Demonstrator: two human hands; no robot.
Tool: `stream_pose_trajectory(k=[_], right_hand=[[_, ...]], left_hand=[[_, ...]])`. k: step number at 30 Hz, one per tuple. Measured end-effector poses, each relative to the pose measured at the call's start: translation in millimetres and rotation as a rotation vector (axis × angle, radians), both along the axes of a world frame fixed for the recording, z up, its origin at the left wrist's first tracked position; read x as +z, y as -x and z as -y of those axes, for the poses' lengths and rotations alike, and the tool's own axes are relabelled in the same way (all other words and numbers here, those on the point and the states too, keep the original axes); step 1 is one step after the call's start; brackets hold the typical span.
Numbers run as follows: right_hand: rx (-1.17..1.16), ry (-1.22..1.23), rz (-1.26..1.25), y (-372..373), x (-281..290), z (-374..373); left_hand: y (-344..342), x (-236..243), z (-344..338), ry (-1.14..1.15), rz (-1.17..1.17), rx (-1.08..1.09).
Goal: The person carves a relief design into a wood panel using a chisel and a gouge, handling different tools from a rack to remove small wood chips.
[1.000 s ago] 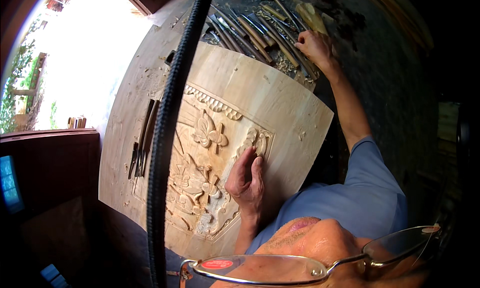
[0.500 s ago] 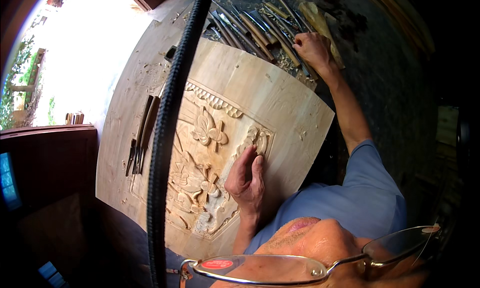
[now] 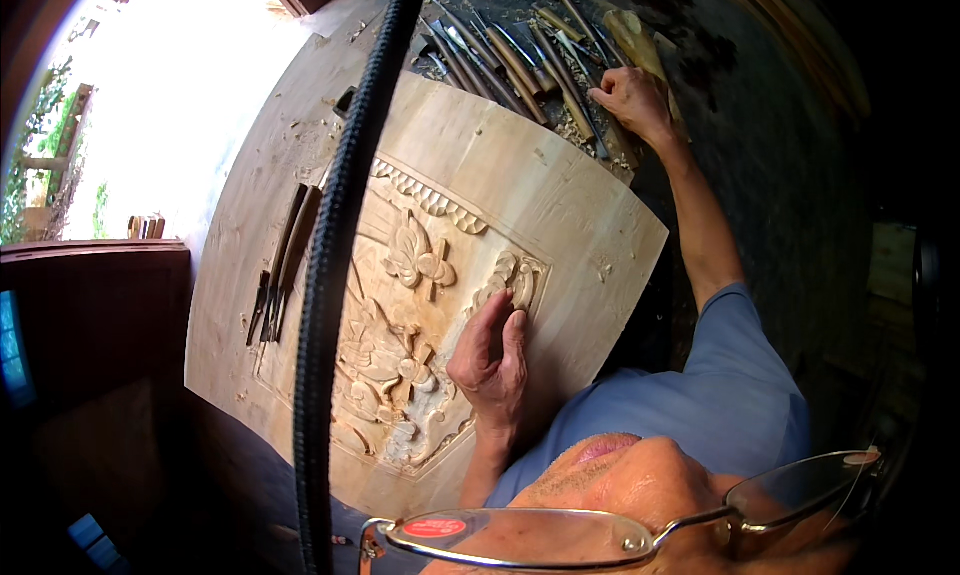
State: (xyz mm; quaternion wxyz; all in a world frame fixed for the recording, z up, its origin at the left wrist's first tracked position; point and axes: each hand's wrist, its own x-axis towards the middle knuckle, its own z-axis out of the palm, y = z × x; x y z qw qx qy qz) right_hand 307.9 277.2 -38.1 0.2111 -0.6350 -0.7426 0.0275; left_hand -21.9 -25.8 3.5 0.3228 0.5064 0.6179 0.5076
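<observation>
A pale wooden panel (image 3: 560, 195) with carved relief lies before me. My left hand (image 3: 490, 370) rests on it, thumb and fingers apart. Its fingertips touch or nearly touch a carved scroll (image 3: 520, 268) in the corner of the sunken frame. My right hand (image 3: 636, 105) is beyond the panel's far right edge, its fingers curled over a row of carving tools; whatever they may grip is hidden. Wooden-handled chisels (image 3: 515, 65) lie side by side next to it, and a thick, pale wooden club-like piece (image 3: 630, 37) lies just behind.
More slim dark tools (image 3: 285, 265) lie at the panel's left side. A black braided cable (image 3: 345, 225) crosses the view from top to bottom. Wood shavings (image 3: 572, 127) are scattered among the chisels. A dark red ledge (image 3: 95, 250) stands at the left below a bright opening.
My right hand has shifted slightly right and down among the tools, its fingers still curled. My left hand stays at the carved scroll. The view has tilted slightly.
</observation>
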Motion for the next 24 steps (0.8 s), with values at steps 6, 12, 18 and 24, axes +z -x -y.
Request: stream_pose_trajectory(k=[6,12,18,24], right_hand=[[0.025,-0.042,0.105,-6,22,8],[0.105,-0.278,-0.032,20,55,15],[0.437,-0.384,0.046,113,112,11],[0.894,-0.699,0.264,180,112,-56]], left_hand=[[-1,-4,0,-0.007,0.03,0.009],[-1,1,-4,-0.045,-0.029,0.034],[-1,-2,-4,-0.15,-0.161,0.049],[-1,-1,-3,-0.174,-0.163,0.077]])
